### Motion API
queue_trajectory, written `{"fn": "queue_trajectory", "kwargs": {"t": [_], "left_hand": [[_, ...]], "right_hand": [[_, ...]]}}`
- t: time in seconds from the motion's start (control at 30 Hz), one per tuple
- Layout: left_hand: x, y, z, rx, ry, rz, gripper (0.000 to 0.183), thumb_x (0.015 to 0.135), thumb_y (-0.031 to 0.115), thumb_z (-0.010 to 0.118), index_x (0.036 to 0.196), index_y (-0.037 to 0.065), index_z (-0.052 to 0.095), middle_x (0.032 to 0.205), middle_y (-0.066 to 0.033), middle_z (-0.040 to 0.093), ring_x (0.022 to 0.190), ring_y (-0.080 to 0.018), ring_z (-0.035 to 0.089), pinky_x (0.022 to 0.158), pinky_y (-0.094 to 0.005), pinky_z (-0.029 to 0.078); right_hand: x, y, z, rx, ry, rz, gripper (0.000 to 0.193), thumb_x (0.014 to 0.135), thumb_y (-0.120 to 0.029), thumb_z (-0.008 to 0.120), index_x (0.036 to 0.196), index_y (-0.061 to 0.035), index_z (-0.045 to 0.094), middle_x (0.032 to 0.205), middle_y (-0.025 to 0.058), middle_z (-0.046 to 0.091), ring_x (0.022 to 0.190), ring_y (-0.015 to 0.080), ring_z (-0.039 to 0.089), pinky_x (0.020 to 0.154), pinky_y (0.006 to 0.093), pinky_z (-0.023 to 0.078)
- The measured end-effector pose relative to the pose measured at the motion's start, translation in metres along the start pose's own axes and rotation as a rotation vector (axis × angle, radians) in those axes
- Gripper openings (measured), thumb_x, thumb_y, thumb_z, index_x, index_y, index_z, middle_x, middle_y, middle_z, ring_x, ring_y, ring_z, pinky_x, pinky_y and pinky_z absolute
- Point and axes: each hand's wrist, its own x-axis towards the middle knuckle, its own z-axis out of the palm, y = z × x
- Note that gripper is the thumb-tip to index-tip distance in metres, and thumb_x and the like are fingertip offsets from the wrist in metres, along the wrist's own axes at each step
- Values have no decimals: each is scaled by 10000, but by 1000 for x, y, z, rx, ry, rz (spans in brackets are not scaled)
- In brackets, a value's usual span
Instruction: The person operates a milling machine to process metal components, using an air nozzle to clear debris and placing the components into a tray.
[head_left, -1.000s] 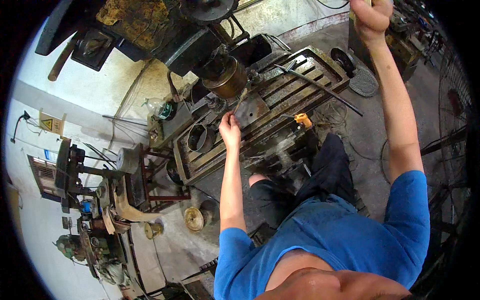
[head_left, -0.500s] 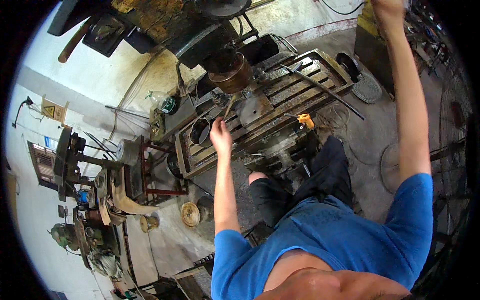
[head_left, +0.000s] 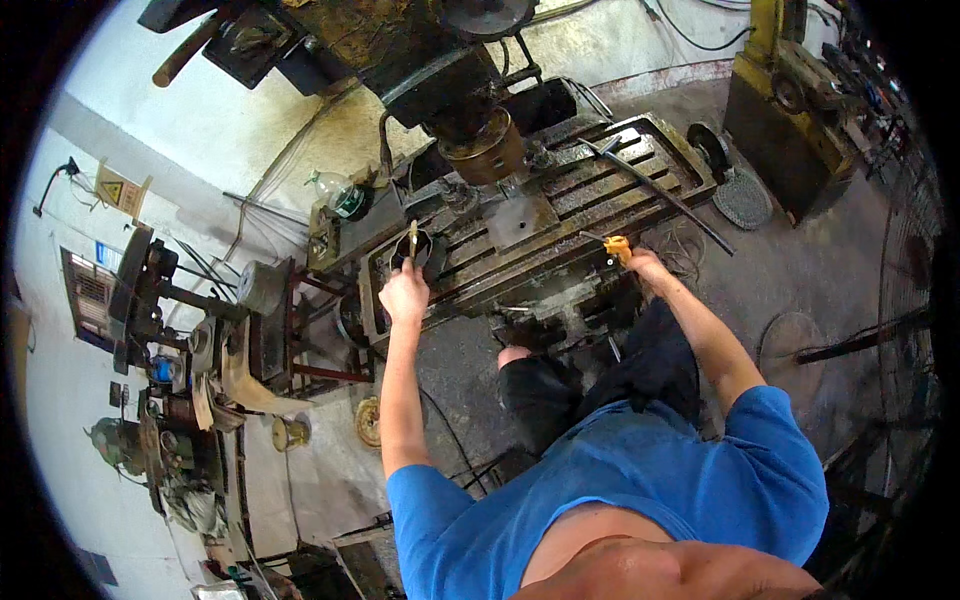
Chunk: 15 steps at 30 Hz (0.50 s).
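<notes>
Brush point(head_left: 413, 242) is held over the open tin point(head_left: 435, 260), dark inside.

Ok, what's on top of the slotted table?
A T-shaped bar lies near its right end, a flat plate near the middle, and a round pot at the left end. Your left hand and brush cover part of the pot; anything beneath the plate is hidden.

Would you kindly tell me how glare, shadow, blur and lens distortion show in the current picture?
Head view: glare whitens part of the slotted table; head view: the machine looks dark against the bright wall; head view: neither the left hand nor the right hand shows strong motion blur; head view: the fisheye lens leaves black corners.
</notes>
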Motion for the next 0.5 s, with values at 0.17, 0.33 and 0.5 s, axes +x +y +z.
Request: {"fn": "queue_trajectory", "kwargs": {"t": [0.17, 0.33, 0.5], "left_hand": [[-5, 3, -5, -91, -102, -28, 353, 825, 358, 515, 1058, 101, 580, 776, -174, 629, 638, -330, 612, 560, -435, 478], [-35, -25, -24, -282, -96, -167, 392, 835, 374, 505, 1103, 94, 565, 824, -156, 633, 748, -341, 604, 647, -420, 471], [-106, -101, -9, -362, -124, -327, 343, 827, 334, 530, 1040, 72, 592, 824, -172, 627, 795, -356, 594, 684, -416, 468]], "right_hand": [[-17, 10, 18, -175, 115, -330, 390, 615, -136, 584, 979, 3, 568, 743, 58, 573, 673, 163, 545, 592, 293, 439], [-73, -54, 24, 148, 29, -497, 453, 598, -84, 547, 1040, 11, 527, 679, 21, 502, 516, 94, 473, 426, 225, 391], [-126, -157, 33, 172, -562, -639, 731, 586, -289, 760, 1198, -21, 463, 1070, 50, 532, 666, 69, 521, 539, 193, 409]]}}
